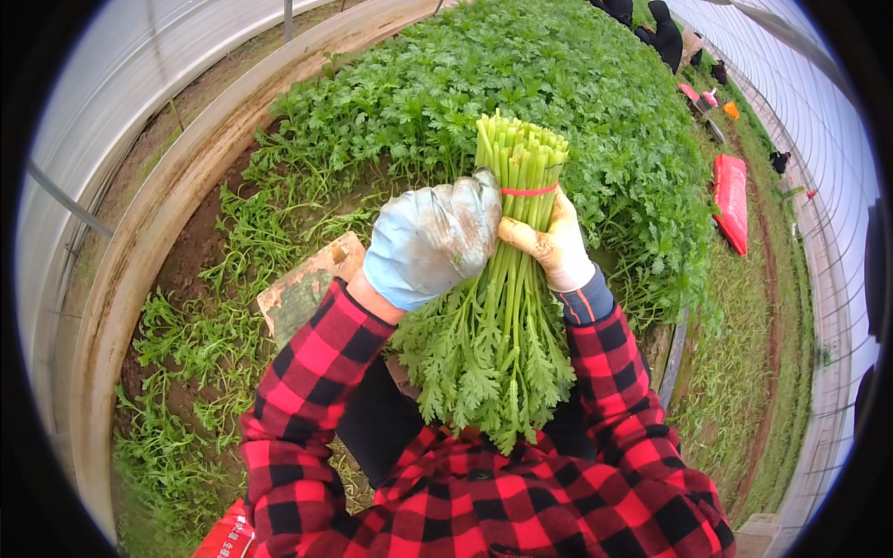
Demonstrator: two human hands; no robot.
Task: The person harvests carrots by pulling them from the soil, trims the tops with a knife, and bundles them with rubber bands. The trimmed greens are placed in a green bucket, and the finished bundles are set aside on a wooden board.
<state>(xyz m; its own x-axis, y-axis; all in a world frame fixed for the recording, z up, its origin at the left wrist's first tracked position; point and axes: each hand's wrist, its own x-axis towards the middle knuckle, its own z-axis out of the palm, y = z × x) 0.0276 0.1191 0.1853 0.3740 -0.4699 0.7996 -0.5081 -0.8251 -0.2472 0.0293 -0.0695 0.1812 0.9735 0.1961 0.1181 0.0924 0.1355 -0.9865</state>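
Note:
A bunch of leafy greens [520,279], resembling chrysanthemum greens, is held upside down in front of my chest, its cut stem ends up and its leaves hanging down. A red band [529,191] runs around the stems near the top. My right hand [554,240], in a stained pale glove, grips the stems just below the band, thumb across the front. My left hand [436,234], in a dirty light-blue glove, is closed in a fist against the left side of the stems, level with the band. Its fingertips are hidden, and anything inside them cannot be seen.
Dense greens [558,91] grow ahead; cut, scattered plants [188,376] lie at left beside a curved plastic-covered border [139,230]. A worn board [314,282] is under my left forearm. Red bags [730,202] lie at right and bottom left. Other people [666,35] are far off.

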